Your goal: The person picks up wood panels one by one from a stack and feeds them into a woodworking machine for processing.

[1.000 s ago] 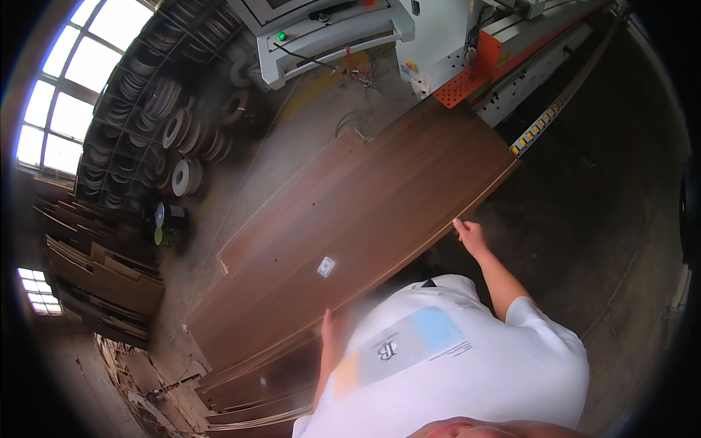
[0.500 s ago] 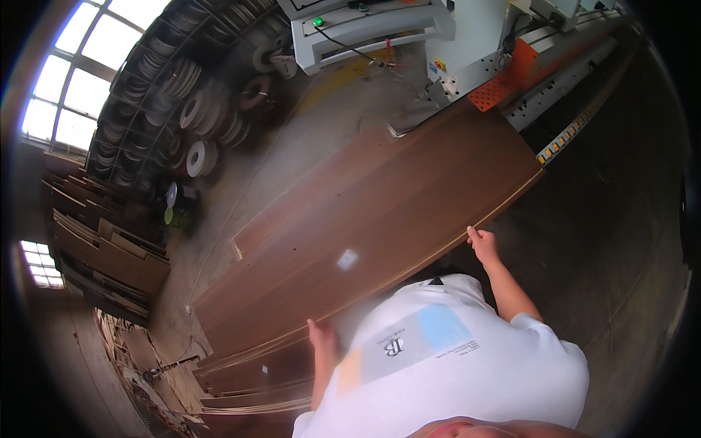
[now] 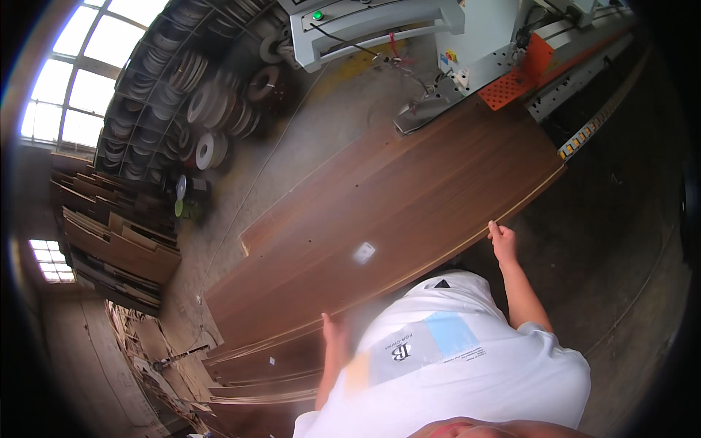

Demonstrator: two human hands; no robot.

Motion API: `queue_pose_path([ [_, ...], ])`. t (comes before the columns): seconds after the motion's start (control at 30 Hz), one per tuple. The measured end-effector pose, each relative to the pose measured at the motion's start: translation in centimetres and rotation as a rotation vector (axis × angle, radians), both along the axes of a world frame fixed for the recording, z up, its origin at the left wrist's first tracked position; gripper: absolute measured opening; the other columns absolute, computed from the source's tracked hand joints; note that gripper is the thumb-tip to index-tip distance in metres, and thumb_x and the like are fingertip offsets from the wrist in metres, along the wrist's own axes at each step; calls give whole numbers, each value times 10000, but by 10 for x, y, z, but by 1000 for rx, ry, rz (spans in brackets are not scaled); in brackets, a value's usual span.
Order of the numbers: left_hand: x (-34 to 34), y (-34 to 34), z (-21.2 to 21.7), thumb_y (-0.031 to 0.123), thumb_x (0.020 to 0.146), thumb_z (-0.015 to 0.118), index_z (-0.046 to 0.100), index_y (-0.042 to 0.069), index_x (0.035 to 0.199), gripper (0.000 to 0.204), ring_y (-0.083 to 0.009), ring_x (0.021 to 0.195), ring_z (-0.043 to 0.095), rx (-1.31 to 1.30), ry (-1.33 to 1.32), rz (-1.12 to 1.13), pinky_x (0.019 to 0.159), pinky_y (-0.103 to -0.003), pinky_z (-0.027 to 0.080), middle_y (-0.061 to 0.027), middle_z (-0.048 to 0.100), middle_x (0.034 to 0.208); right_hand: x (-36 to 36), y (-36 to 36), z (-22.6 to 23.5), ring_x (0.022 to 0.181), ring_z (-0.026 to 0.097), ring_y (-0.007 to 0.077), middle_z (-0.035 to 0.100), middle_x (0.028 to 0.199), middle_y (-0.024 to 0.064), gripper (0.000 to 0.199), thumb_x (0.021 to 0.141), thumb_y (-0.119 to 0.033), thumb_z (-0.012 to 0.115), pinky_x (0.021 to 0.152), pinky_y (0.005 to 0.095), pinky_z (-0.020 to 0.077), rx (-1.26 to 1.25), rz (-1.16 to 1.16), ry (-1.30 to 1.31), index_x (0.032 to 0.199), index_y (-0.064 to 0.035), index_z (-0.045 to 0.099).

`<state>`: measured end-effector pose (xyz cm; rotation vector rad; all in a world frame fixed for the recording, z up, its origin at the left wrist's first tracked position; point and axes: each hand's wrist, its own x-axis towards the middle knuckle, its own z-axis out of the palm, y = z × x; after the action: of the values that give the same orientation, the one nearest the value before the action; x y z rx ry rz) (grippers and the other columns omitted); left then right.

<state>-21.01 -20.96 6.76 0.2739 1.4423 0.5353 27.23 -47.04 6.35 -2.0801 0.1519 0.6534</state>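
Note:
A long brown wood-grain panel (image 3: 314, 274) stretches from lower left to upper right, its far end against the machine. Near its middle is a small white label (image 3: 364, 252). My right hand (image 3: 502, 241) is closed on the panel's near edge, thumb on top and the other fingers curled by the rim. Farther left, my left hand (image 3: 333, 334) holds the same edge with its thumb upright. That hand's remaining fingers are partly blurred and hidden.
The grey machine (image 3: 482, 44) stands at the upper right, with an orange perforated bracket (image 3: 504, 89) and a roller strip (image 3: 584, 136). More brown panels (image 3: 255, 369) are stacked at lower left. Tape rolls (image 3: 212, 150) fill a rack; boards (image 3: 124, 237) lean at left.
The whole view has shifted, so panel, hands and machine appear farther right. Both hands keep their places on the panel edge, and the panel's position against the machine looks nearly the same.

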Motion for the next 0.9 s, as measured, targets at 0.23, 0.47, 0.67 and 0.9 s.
queue_pose_path([
  [0.23, 30, -11, -21, 527, 990, 447, 616, 174, 1050, 396, -200, 868, 546, -101, -59, 81, 745, -368, 448, -3, 614, 939, 45, -22, -5, 499, 393, 67, 411, 509, -37, 524, 925, -447, 631, 486, 271, 302, -48, -12, -130, 586, -57, 542],
  [0.47, 81, -37, -7, 558, 995, 396, 580, 132, 1102, 476, -245, 877, 516, -212, -285, -12, 795, -404, 447, -58, 570, 950, 94, -47, -13, 496, 401, 84, 406, 504, -21, 537, 922, -465, 630, 490, 285, 311, -94, -42, -249, 593, -49, 545],
  [0.67, 104, -61, -42, 534, 1005, 392, 551, 92, 1220, 516, -301, 1041, 534, -123, -517, -114, 894, -456, 445, -123, 599, 1122, 141, -72, -23, 621, 526, 154, 581, 620, 80, 557, 928, -504, 599, 627, 334, 428, -116, -74, -273, 693, 2, 610],
  [0.9, 153, -85, -30, 386, 1001, 529, 500, 7, 1203, 431, -231, 952, 617, -270, -218, -186, 725, -336, 530, -123, 617, 1117, 204, -98, -45, 646, 507, 124, 585, 676, 10, 572, 899, -556, 624, 625, 313, 418, -95, -224, -251, 886, 12, 692],
])
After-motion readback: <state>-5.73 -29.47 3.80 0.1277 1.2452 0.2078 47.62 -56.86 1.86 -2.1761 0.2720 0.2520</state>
